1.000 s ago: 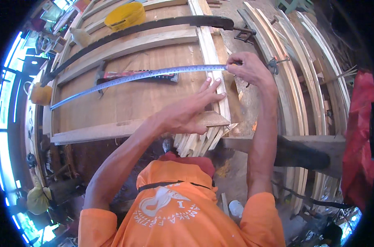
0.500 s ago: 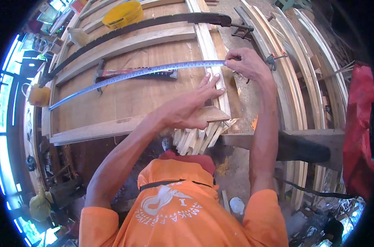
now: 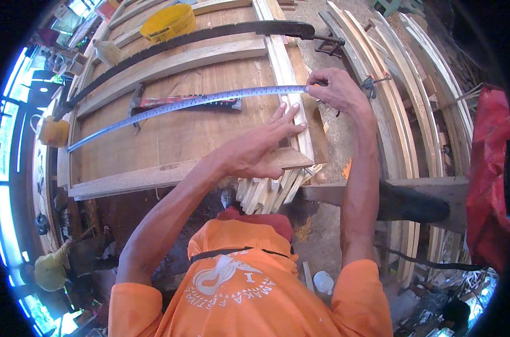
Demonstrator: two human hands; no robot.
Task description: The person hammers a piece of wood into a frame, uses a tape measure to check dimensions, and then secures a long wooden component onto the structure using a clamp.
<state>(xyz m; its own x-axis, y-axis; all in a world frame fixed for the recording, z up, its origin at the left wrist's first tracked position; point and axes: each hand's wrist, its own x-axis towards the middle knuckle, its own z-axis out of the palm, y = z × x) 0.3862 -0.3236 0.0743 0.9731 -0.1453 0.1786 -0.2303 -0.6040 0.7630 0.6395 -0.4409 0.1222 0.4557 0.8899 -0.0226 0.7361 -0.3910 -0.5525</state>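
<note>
A tape measure's blade (image 3: 194,101) stretches across a wooden panel frame (image 3: 171,175), from its left side to the right edge. My right hand (image 3: 339,94) pinches the tape's right end just past the frame's pale end rail (image 3: 282,66). Most of what lies inside those fingers is hidden. My left hand (image 3: 263,147) rests on the frame's near right corner, fingers spread, holding nothing. Under the tape lies a hammer (image 3: 136,106) with what looks like a red and black handle. Farther back, a long black bar clamp (image 3: 210,35) spans the frame.
A yellow tub (image 3: 168,23) sits on the panel's far part, and a yellow mug (image 3: 54,132) stands at its left edge. Long boards (image 3: 392,151) are stacked to the right. Cut strips (image 3: 269,194) lie beneath the near corner. Red cloth (image 3: 488,180) hangs far right.
Both my hands and the tape stay almost where they were. A yellow shape at the lower left, seemingly a person's clothing, has shifted.
</note>
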